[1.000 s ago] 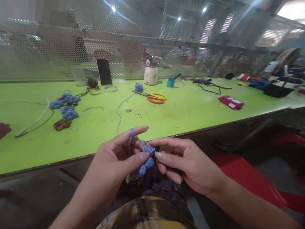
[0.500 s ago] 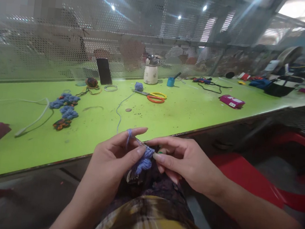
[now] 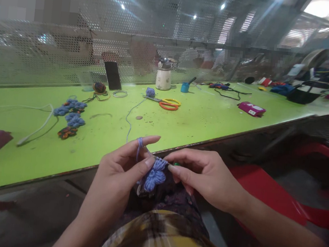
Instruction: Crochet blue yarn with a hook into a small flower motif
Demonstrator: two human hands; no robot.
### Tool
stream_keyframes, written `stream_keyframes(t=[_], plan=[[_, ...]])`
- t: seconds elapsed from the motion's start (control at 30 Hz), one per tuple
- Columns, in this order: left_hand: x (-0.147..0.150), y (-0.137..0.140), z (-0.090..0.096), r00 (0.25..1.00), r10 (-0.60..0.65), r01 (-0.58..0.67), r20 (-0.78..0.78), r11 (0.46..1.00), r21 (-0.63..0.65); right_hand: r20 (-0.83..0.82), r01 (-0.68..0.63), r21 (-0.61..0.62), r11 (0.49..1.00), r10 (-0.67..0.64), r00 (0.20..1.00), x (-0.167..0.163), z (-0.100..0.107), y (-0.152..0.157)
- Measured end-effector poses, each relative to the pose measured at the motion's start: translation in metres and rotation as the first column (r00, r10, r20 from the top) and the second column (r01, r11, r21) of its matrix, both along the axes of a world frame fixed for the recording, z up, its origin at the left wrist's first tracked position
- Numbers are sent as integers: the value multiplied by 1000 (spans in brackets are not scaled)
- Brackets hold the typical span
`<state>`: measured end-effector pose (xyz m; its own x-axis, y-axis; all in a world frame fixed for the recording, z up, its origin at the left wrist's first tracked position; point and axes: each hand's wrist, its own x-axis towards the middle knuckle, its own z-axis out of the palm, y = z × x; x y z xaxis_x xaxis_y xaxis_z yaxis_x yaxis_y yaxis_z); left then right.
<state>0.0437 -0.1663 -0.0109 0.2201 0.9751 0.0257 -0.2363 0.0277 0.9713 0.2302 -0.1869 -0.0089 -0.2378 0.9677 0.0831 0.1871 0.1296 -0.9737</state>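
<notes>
Between the thumb and fingers of my left hand [image 3: 125, 166] is a blue crochet flower [image 3: 154, 176], its petals facing up. Blue yarn [image 3: 140, 141] loops around my raised left index finger and runs back across the table to a small blue yarn ball [image 3: 150, 92]. My right hand [image 3: 196, 171] pinches a thin crochet hook [image 3: 177, 164] whose green part shows between the fingers. The hook's tip meets the flower's upper right edge; most of its length is hidden by my hand.
Scissors [image 3: 169, 103] lie beside the yarn ball. Finished blue and multicoloured crochet flowers [image 3: 74, 120] lie left, near a white cable [image 3: 37, 130]. A phone [image 3: 113, 76], a bottle [image 3: 163, 78] and a blue pot [image 3: 184, 87] stand behind. A red chair [image 3: 265, 191] is right, below the table edge.
The flower has turned, so its petals and centre show more fully. My right hand has shifted slightly right, away from my left, with the hook.
</notes>
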Motion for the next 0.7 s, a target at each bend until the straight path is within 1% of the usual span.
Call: stream_keyframes(t=[0.13, 0.2, 0.3, 0.43, 0.6, 0.7], plan=[[1, -2, 6, 1000, -9, 9, 3, 999, -33, 115, -9, 199, 980, -14, 993, 3, -1, 1], [2, -3, 8, 1000, 10, -10, 3, 999, -50, 144, -24, 267, 963, -15, 989, 5, -1, 1], [4, -5, 11, 999, 30, -28, 23, 997, -78, 167, -39, 337, 941, -19, 986, 7, -1, 3], [5, -6, 11, 1000, 7, -4, 31, 996, -89, 191, -70, 414, 908, -12, 981, 11, 0, 5], [4, -6, 11, 1000, -8, 10, 25, 996, -86, 237, -150, 534, 832, 24, 971, 16, 1, 9], [5, -7, 11, 1000, -7, 9, 24, 996, -92, 262, -197, 577, 793, 48, 964, 18, 2, 11]])
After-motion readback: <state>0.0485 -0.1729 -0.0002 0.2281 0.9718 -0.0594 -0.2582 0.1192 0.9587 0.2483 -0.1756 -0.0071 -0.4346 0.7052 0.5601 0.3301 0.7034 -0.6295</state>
